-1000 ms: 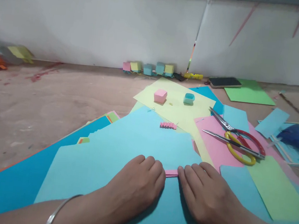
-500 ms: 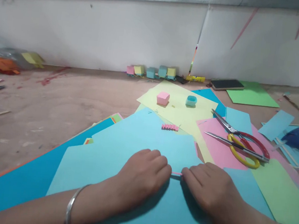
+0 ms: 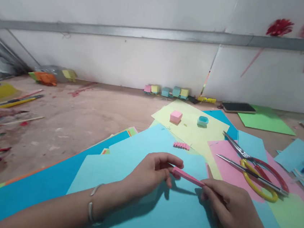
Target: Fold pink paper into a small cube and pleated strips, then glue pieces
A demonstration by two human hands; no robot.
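Note:
A folded pink paper strip [image 3: 190, 177] is held a little above a large light-blue sheet [image 3: 125, 162], its shadow falling below. My right hand [image 3: 229, 203] pinches the strip's right end between thumb and fingers. At the other end is my left hand [image 3: 154, 172], fingers apart and loosely curved; whether they touch the strip is hard to tell. Beyond the hands, a small pink pleated paper piece [image 3: 181, 145] lies on the light-blue sheet. A pink paper box [image 3: 176, 116] and an open teal paper box [image 3: 202, 121] sit on a pale yellow sheet [image 3: 195, 136] farther back.
To the right, scissors with red and yellow handles [image 3: 255, 168] lie on pink paper. A phone [image 3: 238, 108] rests near the wall beside green paper [image 3: 268, 120]. Several small paper cubes [image 3: 165, 91] line the wall. Pencils [image 3: 20, 102] and scraps are at left.
The strip, earlier pinched low between both closed hands, is now raised and tilted. My left fingers have opened, and my right hand keeps its end. The view has tipped up and swung left.

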